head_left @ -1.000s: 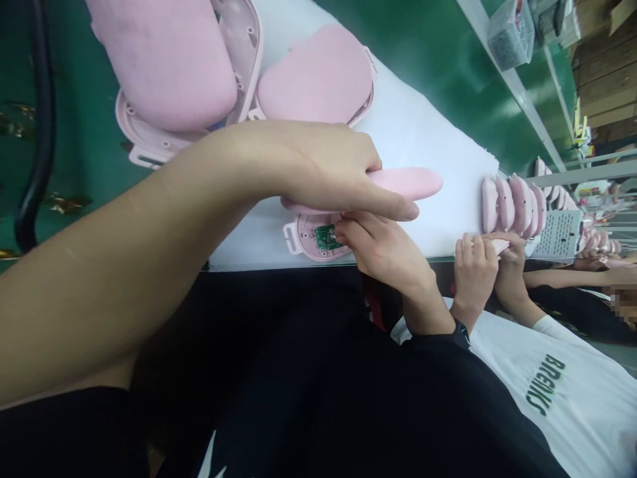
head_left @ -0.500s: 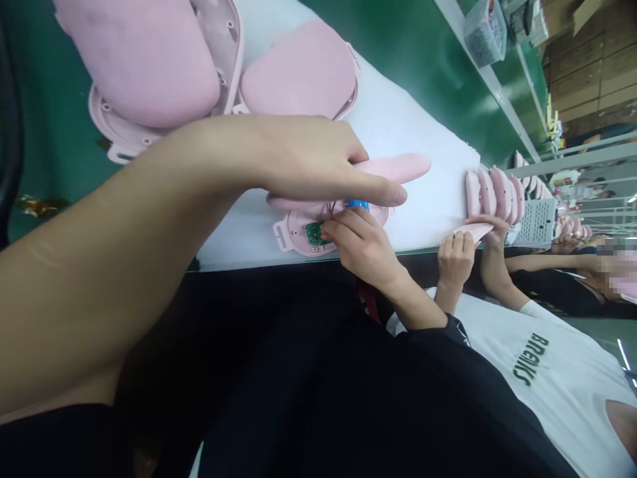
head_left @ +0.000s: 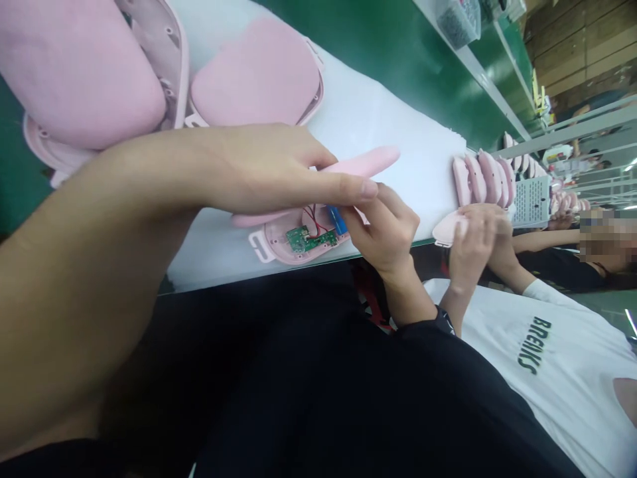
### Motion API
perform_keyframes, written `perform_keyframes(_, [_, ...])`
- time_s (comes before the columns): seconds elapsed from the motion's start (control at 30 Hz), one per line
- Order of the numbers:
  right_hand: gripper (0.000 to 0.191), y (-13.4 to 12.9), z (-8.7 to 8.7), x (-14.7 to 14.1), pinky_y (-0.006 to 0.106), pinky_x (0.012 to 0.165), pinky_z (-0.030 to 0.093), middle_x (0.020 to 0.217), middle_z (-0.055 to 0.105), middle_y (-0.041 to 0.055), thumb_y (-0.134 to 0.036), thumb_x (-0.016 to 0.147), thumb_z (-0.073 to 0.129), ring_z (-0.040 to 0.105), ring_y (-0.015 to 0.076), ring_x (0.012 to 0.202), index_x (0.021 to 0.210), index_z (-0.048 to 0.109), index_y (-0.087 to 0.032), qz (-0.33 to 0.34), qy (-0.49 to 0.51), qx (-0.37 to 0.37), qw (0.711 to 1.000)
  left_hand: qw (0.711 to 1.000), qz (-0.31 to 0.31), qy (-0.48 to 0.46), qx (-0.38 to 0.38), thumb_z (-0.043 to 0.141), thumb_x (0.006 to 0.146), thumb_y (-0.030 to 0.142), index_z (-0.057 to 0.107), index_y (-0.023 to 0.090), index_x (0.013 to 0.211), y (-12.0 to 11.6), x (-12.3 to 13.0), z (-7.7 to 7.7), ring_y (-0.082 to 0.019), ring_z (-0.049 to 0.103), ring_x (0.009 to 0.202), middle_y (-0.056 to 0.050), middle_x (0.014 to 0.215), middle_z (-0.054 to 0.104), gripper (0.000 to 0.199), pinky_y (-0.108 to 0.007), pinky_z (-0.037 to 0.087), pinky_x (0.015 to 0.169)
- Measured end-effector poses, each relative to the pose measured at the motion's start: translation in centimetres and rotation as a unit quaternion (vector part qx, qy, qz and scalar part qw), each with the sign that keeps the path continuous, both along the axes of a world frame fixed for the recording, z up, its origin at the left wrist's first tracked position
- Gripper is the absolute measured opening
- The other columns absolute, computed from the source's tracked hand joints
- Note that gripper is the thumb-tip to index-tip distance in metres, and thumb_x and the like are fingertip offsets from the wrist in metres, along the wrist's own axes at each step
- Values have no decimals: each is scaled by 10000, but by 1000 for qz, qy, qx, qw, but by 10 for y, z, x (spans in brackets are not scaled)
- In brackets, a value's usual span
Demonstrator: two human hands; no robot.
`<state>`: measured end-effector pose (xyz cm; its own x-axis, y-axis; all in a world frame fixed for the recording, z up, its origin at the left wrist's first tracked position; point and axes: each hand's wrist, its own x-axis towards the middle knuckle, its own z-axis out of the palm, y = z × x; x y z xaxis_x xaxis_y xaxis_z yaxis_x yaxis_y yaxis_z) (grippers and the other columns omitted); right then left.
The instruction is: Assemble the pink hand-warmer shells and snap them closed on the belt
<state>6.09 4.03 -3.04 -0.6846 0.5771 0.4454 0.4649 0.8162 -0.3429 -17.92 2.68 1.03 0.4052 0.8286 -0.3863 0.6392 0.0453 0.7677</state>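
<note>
Here, a white sheet lay under the open shell; over that shell the left hand gripped a tilted pink cover, and the right hand curled beside the shell's blue part, its hold unclear.

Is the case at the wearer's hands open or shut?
Open: inside the case, a green circuit board, wires and a blue part lie exposed.

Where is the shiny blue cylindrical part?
Near the head view's centre, the blue part shows inside the open pink plastic shell, left of the right hand, right of the green circuit board.
</note>
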Motion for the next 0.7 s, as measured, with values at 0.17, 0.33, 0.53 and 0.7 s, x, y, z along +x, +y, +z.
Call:
perform_keyframes(0.17, [105, -4, 2, -4, 354, 875, 662, 973, 782, 40, -220, 1019, 601, 751, 175, 883, 1036, 703, -203, -22, 27, -80, 996, 999, 27, 12, 17, 282, 742, 1106, 667, 228, 825, -2, -2, -3, -194, 526, 638, -41, 674, 641, 962, -341, 345, 613])
perform_keyframes(0.33, [146, -6, 13, 0, 291, 826, 635, 956, 807, 15, -207, 1016, 628, 750, 159, 837, 1096, 750, -212, -19, -65, -154, 986, 999, 16, 33, 6, 326, 729, 1080, 629, 235, 776, -3, -3, 4, -228, 557, 640, -33, 578, 564, 899, -346, 418, 668])
perform_keyframes(0.53, [231, -11, 31, -14, 396, 1004, 620, 1211, 789, 96, -228, 1094, 561, 743, 259, 1118, 1157, 782, -205, 38, -201, -135, 970, 1000, 5, 10, 16, 281, 649, 1144, 644, 227, 788, -10, -5, 15, -202, 538, 596, -21, 585, 554, 995, -323, 470, 658])
perform_keyframes(0.7, [203, -15, 25, -21, 384, 940, 634, 1066, 790, 64, -261, 1063, 572, 740, 234, 1001, 1125, 747, -179, 71, -182, -192, 962, 998, 1, -55, 16, 401, 688, 1114, 674, 207, 712, -13, -4, 20, -214, 598, 528, -80, 696, 691, 948, -327, 419, 524])
